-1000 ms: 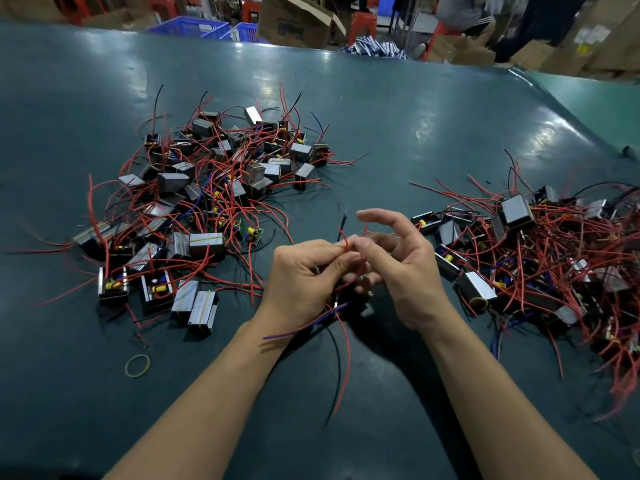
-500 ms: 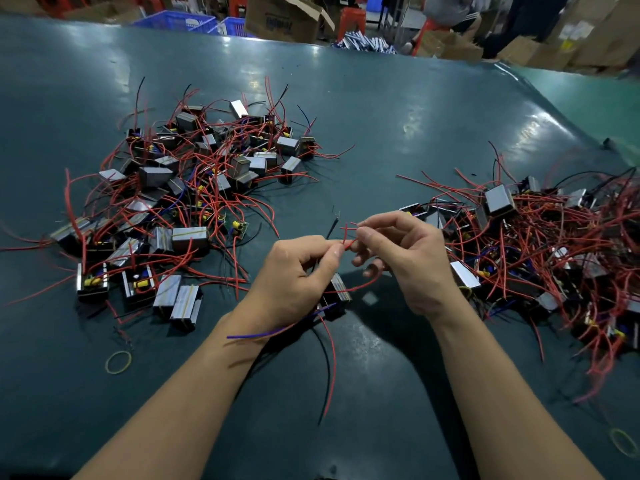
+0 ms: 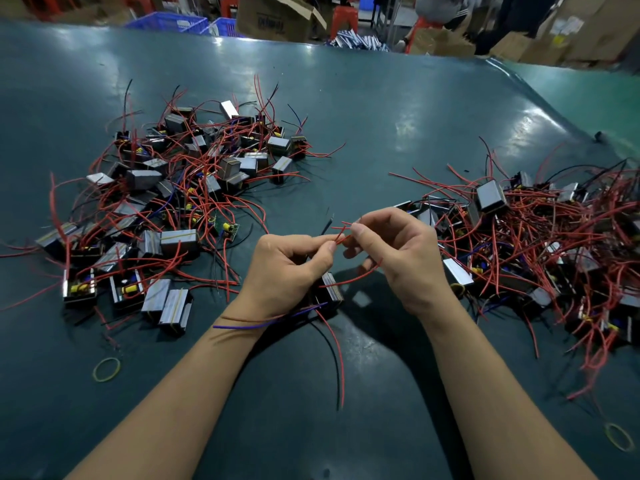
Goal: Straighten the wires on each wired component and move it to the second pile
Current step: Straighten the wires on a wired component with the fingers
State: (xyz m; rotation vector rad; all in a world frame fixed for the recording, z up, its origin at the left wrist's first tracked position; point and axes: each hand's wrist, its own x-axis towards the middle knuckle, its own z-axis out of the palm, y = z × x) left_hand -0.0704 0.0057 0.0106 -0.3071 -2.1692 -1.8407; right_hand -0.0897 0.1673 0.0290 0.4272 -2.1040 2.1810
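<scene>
My left hand [image 3: 287, 271] holds a small wired component [image 3: 331, 289] low in its palm and pinches its red wires between thumb and forefinger. My right hand [image 3: 398, 258] pinches the same red wires [image 3: 341, 237] just beside the left fingertips. A blue wire, a black wire and a red wire hang down from the component past my left wrist. A pile of wired components [image 3: 173, 202] lies to the left, and a more tangled pile [image 3: 540, 244] lies to the right. Most of the held component is hidden behind my left hand.
The dark green table [image 3: 363, 133] carries two yellow rubber bands, one at the lower left [image 3: 106, 369] and one at the lower right [image 3: 618, 446]. Cardboard boxes [image 3: 277, 15] and blue crates [image 3: 173, 22] stand beyond the far edge.
Both hands stay together on the red wires. My right fingers have slid slightly outward along the wires, and the component has dropped lower under my left hand.
</scene>
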